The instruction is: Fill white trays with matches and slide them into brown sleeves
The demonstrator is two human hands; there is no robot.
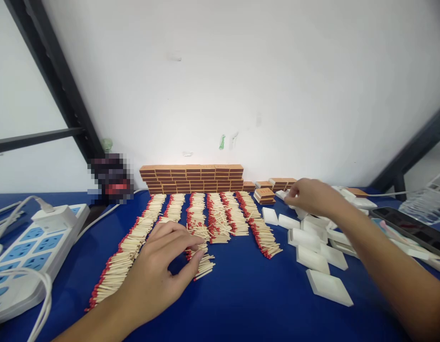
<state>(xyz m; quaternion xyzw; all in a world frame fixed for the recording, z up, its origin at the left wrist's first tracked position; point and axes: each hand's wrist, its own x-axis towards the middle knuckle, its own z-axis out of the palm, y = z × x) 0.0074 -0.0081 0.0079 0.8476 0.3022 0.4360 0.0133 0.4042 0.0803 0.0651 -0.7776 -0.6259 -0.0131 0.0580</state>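
- Two hands are in view: the left hand [159, 266] and the right hand [310, 195].
- The matches [264, 240] lie on the blue table [241, 299] in six rows, side by side; single sticks are too many to count.
- They have red heads, mostly toward the left, and pale wooden sticks.
- The left hand is over the matches, with a narrow gap between thumb and fingertips; I cannot tell whether it holds any.
- The right hand is bent, its fingertips near the white trays [329, 287]; I cannot tell its grip.
- These trays, more than ten, overlap.
- Brown matchboxes [191, 179] form one stacked wall behind the rows.
- One power strip [38, 249] lies at left.
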